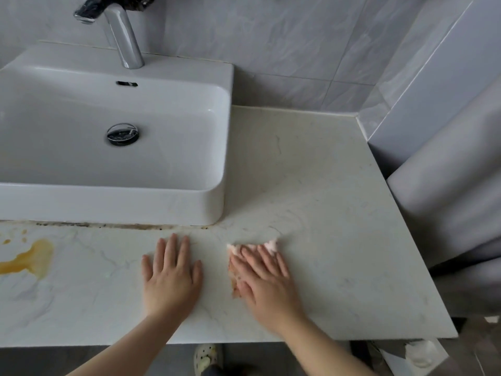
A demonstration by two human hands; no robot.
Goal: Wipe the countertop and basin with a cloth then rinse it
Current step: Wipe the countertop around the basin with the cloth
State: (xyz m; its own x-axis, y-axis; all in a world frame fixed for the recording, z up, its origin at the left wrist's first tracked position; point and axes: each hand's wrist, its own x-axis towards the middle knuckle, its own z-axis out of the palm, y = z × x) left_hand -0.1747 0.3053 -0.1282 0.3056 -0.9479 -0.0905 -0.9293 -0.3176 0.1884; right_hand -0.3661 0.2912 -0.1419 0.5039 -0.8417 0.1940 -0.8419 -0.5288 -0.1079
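The right hand [264,280] lies flat with straight fingers on a pink cloth [238,267], pressing it to the countertop [311,185] near the front edge; the hand is blurred and covers most of the cloth, so only the far corners and the left border show. The left hand [172,275] rests palm down just beside it, fingers straight and slightly spread, touching the bare stone and holding nothing. Faint curved streaks mark the surface beyond the cloth. The basin [211,202], a white rectangular bowl, stands on the countertop to the left and behind both hands, with a chrome drain [122,134] in its floor and an overflow slot [127,83] on the back wall. A chrome tap [122,39] rises from its rear ledge. A dark, grimy seam [108,226] runs along the foot of the basin's front. At the far left of the countertop lies an orange-yellow stain [29,260], well apart from the hands. Grey tiles [271,36] cover the wall behind, and a pale curtain [461,172] hangs at the right. Below the counter's edge a spotted slipper [205,358] shows on the floor.
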